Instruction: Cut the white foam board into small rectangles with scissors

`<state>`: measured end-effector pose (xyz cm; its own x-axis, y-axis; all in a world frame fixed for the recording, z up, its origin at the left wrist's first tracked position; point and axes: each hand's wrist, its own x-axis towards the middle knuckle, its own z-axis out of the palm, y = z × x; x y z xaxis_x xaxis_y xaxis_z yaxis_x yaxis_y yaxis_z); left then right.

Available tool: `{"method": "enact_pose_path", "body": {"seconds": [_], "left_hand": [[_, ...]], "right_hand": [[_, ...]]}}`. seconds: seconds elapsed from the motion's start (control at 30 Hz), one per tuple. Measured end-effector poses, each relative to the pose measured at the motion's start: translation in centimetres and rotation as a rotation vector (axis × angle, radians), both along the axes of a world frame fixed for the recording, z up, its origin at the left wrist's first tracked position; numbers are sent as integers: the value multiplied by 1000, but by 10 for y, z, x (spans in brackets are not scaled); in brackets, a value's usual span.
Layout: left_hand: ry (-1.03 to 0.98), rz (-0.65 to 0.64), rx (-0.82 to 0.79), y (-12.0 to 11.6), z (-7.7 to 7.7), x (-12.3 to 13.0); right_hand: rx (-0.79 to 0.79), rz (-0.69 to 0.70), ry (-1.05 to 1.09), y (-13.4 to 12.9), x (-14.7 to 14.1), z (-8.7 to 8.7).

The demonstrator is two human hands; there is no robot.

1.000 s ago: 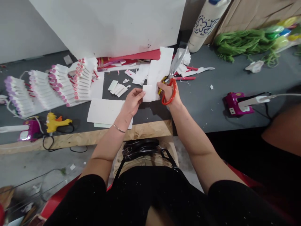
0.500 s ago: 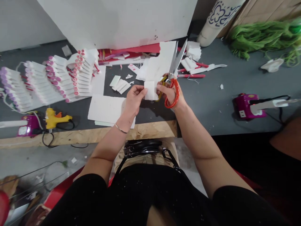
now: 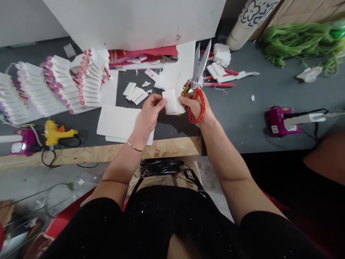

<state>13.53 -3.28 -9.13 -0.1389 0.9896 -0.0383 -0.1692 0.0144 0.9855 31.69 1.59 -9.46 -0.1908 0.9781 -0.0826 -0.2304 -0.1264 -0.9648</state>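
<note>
My left hand [image 3: 151, 110] pinches the left edge of a small white folded piece [image 3: 169, 102], which looks like paper or thin foam. At the piece's right side is my right hand [image 3: 196, 104], its thumb and finger close to that edge. Hooked over this hand are scissors [image 3: 199, 68] with orange handles, their blades slightly apart and pointing away from me. Something yellow [image 3: 185, 91] shows between the right fingers, mostly hidden. Beyond the hands lies a larger white sheet [image 3: 183, 64]. Several small white strips [image 3: 134, 94] rest to the left.
Rows of white strips with pink and purple tips [image 3: 88, 82] lie at left. A yellow glue gun [image 3: 58, 133] stands near the front edge. White sheets [image 3: 118, 122] lie beside my left wrist. At right are a purple power socket [image 3: 280, 120], green strands [image 3: 302, 41] and a white bottle [image 3: 245, 25].
The white piece has tilted and shows a layer fanned out at its lower right. My left hand has moved slightly left; the scissors stay in my right hand. The view has shifted slightly.
</note>
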Motion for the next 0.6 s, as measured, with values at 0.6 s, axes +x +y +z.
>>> {"method": "enact_pose_path", "body": {"seconds": [0.6], "left_hand": [[-131,-51,-112,-5,7,6]], "right_hand": [[138,83,-49,1,10,-15]]}}
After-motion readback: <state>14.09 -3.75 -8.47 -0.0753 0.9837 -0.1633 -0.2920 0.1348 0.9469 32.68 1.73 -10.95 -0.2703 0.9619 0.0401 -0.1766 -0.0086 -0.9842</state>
